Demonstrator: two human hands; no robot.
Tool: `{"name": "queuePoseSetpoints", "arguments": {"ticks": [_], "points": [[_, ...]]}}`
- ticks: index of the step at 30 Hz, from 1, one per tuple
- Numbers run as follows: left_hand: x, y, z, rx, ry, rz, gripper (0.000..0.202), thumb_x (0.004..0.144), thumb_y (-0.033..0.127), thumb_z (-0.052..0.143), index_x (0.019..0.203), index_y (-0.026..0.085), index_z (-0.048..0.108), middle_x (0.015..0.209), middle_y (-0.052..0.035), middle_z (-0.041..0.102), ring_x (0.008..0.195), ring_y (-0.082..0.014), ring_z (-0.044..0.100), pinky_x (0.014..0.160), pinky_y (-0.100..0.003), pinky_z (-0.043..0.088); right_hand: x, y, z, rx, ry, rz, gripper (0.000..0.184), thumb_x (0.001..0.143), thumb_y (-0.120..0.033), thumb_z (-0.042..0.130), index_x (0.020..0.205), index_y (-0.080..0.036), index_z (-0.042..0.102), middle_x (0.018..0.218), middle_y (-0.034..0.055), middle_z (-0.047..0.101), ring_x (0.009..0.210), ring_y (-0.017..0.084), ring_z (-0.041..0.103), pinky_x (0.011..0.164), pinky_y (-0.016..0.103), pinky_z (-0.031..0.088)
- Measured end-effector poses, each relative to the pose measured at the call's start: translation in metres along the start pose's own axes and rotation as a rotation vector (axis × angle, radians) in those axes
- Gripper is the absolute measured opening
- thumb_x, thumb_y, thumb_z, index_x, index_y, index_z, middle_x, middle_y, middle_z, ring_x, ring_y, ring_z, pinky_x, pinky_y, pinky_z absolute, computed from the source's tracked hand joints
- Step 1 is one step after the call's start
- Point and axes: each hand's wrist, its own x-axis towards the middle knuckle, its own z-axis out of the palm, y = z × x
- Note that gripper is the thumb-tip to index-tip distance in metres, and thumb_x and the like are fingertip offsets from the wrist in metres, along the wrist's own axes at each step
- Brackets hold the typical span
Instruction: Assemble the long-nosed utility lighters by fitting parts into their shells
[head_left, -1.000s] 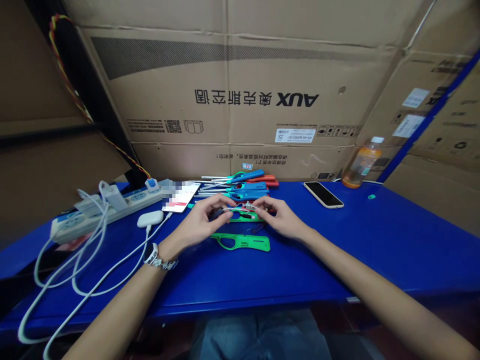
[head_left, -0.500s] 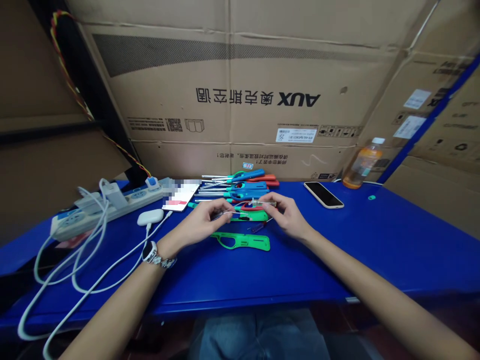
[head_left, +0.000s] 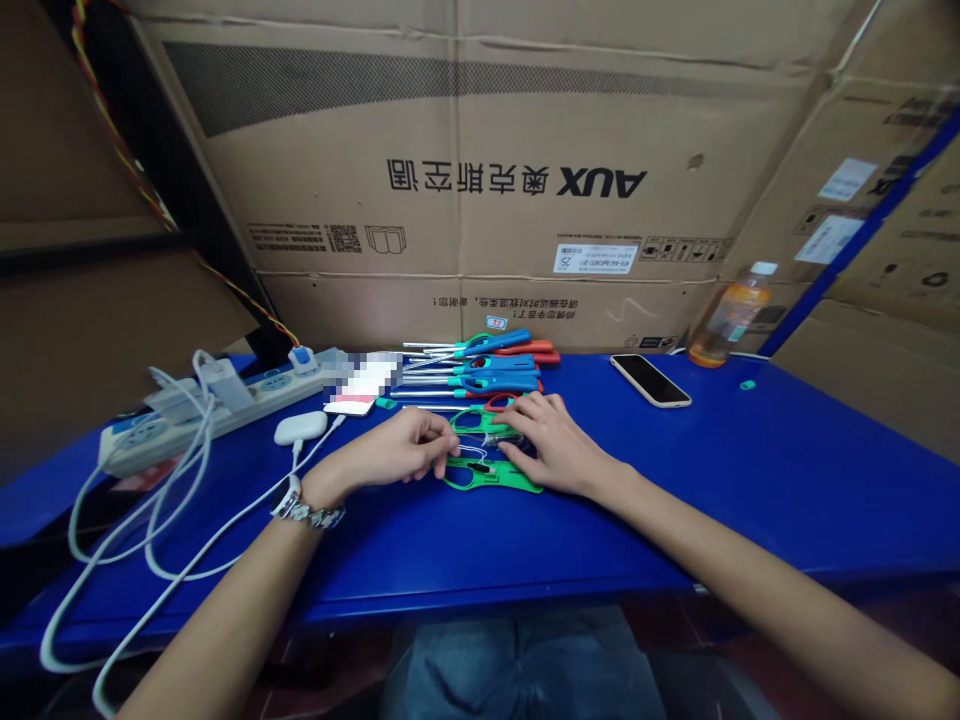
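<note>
My left hand (head_left: 405, 447) is closed in a pinch at the left end of thin white wires (head_left: 474, 453); whatever else is in its fingers is hidden. The wires run to a small black part on a green lighter shell half (head_left: 506, 477), which lies flat on the table. My right hand (head_left: 551, 440) has thumb and fingers closed on a clear lighter fuel tank (head_left: 501, 438), just above this shell half. Another green lighter piece (head_left: 469, 419) lies behind, partly covered by the right fingers.
Several long blue lighters (head_left: 499, 380) and red ones lie stacked at the back. A paper and white case (head_left: 300, 428) are left, beside a power strip (head_left: 262, 385) with loose cables. A phone (head_left: 651, 380) and orange drink bottle (head_left: 731, 318) stand right, before a cardboard wall (head_left: 487, 110).
Both hands have come down and nearer, bringing the clear tank and wires to the near green shell half. My right hand now lies over the shell's right part. The view has tilted slightly.
</note>
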Motion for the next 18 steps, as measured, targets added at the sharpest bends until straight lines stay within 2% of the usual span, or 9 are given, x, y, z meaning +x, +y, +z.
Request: {"name": "queuePoseSetpoints", "arguments": {"ticks": [6, 9, 11, 12, 14, 16, 17, 18], "points": [[-0.002, 0.002, 0.001, -0.113, 0.000, 0.000, 0.039, 0.083, 0.055, 0.062, 0.083, 0.016, 0.060, 0.061, 0.0005, 0.063, 0.042, -0.0084, 0.047, 0.039, -0.019, 0.040, -0.002, -0.009, 0.006, 0.131, 0.017, -0.030, 0.017, 0.086, -0.036, 0.068, 0.091, -0.020, 0.066, 0.096, 0.0061, 0.062, 0.095, 0.022, 0.052, 0.087, 0.039, 0.035], [0.000, 0.000, 0.001, -0.148, -0.007, 0.007, 0.039, 0.083, 0.055, 0.062, 0.083, 0.016, 0.059, 0.060, 0.0005, 0.062, 0.043, -0.0096, 0.048, 0.039, -0.020, 0.040, -0.001, -0.007, 0.011, 0.176, -0.009, -0.021, 0.016, 0.087, -0.037, 0.067, 0.088, -0.021, 0.067, 0.091, 0.0043, 0.062, 0.091, 0.021, 0.052, 0.085, 0.039, 0.035], [0.001, -0.001, -0.001, -0.095, -0.003, 0.030, 0.038, 0.086, 0.054, 0.059, 0.083, 0.016, 0.061, 0.061, -0.0008, 0.064, 0.048, -0.0123, 0.054, 0.045, -0.023, 0.046, 0.000, -0.008, 0.011, 0.183, -0.024, -0.037, 0.016, 0.091, -0.036, 0.064, 0.088, -0.021, 0.067, 0.089, 0.0042, 0.064, 0.091, 0.021, 0.052, 0.084, 0.038, 0.034], [0.001, -0.002, -0.001, -0.033, 0.041, 0.071, 0.036, 0.087, 0.052, 0.058, 0.085, 0.016, 0.062, 0.066, -0.0023, 0.066, 0.054, -0.0145, 0.058, 0.052, -0.026, 0.049, -0.001, -0.008, 0.010, 0.173, -0.031, -0.051, 0.017, 0.092, -0.035, 0.062, 0.088, -0.020, 0.068, 0.089, 0.0044, 0.064, 0.091, 0.021, 0.052, 0.083, 0.038, 0.034], [-0.001, -0.002, -0.001, 0.150, 0.210, 0.217, 0.029, 0.087, 0.046, 0.061, 0.091, 0.017, 0.065, 0.084, -0.0061, 0.070, 0.076, -0.0199, 0.065, 0.072, -0.033, 0.053, -0.002, -0.011, 0.008, 0.137, -0.041, -0.078, 0.019, 0.094, -0.035, 0.059, 0.089, -0.020, 0.069, 0.088, 0.0050, 0.066, 0.091, 0.021, 0.052, 0.083, 0.038, 0.034], [-0.003, -0.001, 0.001, 0.334, 0.354, 0.395, 0.022, 0.087, 0.039, 0.064, 0.095, 0.019, 0.067, 0.100, -0.0072, 0.069, 0.096, -0.0233, 0.063, 0.088, -0.037, 0.049, -0.003, -0.013, 0.006, 0.105, -0.039, -0.098, 0.020, 0.094, -0.035, 0.059, 0.089, -0.019, 0.070, 0.087, 0.0051, 0.066, 0.090, 0.021, 0.052, 0.083, 0.038, 0.034], [-0.005, 0.000, 0.004, 0.400, 0.365, 0.471, 0.018, 0.088, 0.036, 0.065, 0.095, 0.020, 0.067, 0.103, -0.0069, 0.068, 0.100, -0.0237, 0.061, 0.092, -0.037, 0.047, -0.004, -0.014, 0.006, 0.095, -0.035, -0.104, 0.021, 0.095, -0.035, 0.059, 0.089, -0.019, 0.071, 0.087, 0.0050, 0.066, 0.090, 0.021, 0.053, 0.083, 0.037, 0.034], [-0.006, 0.000, 0.007, 0.445, 0.321, 0.526, 0.015, 0.089, 0.034, 0.063, 0.095, 0.020, 0.067, 0.102, -0.0062, 0.067, 0.100, -0.0228, 0.060, 0.093, -0.037, 0.046, -0.005, -0.014, 0.006, 0.088, -0.032, -0.110, 0.021, 0.095, -0.035, 0.058, 0.090, -0.020, 0.071, 0.087, 0.0051, 0.066, 0.091, 0.021, 0.053, 0.083, 0.037, 0.034]]}}
